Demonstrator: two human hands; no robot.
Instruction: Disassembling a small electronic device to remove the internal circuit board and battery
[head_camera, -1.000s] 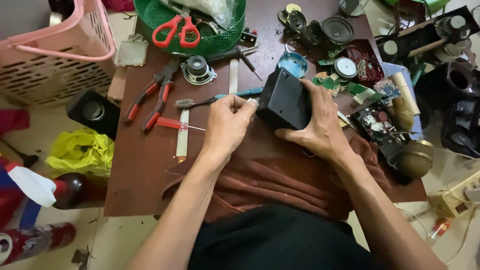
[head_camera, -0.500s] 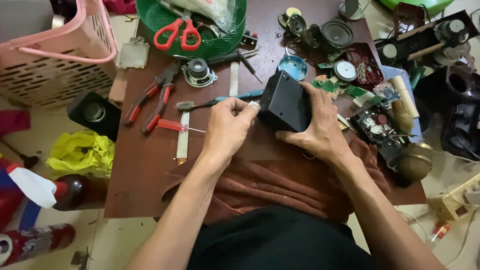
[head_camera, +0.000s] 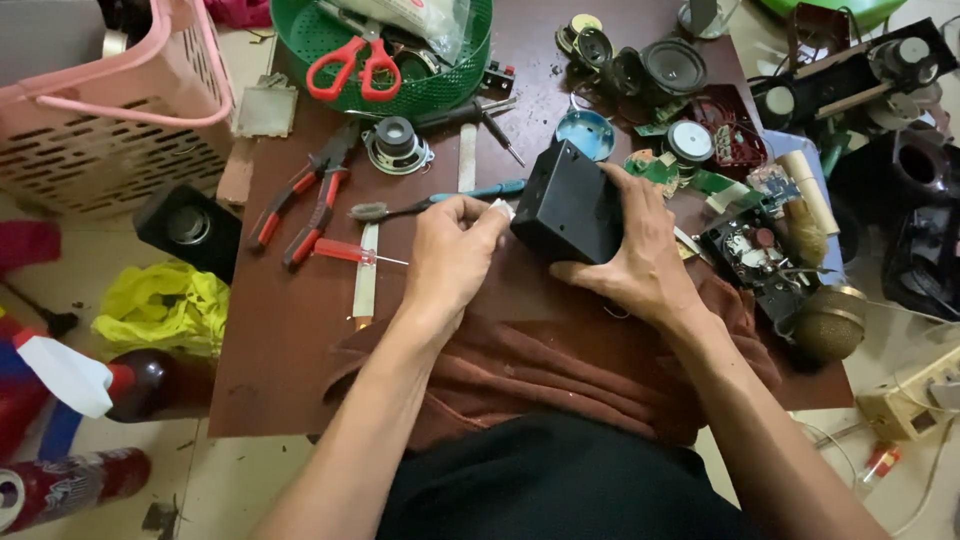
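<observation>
Brown work table (head_camera: 300, 330), seen from above, with a rust-brown cloth (head_camera: 560, 370) draped over its near edge. Near the table's middle, tilted on one edge above the cloth, stands a black box-shaped speaker housing (head_camera: 570, 205); its shell appears closed and whole, so any opening or fitting seems not yet done, though the far faces are hidden. The right hand (head_camera: 640, 265) grasps the housing from the side and below, fingers spread across its lower face. The left hand (head_camera: 450, 250) is pinched shut on a small white piece (head_camera: 502, 209), pressed against the housing's left edge; what the piece is cannot be told. Untouched tools lie to the left: red-handled pliers (head_camera: 300, 195), a blue-handled brush (head_camera: 430, 203), a small red screwdriver (head_camera: 350, 252). Loose speaker cones and circuit boards (head_camera: 680, 165) crowd the far right.
</observation>
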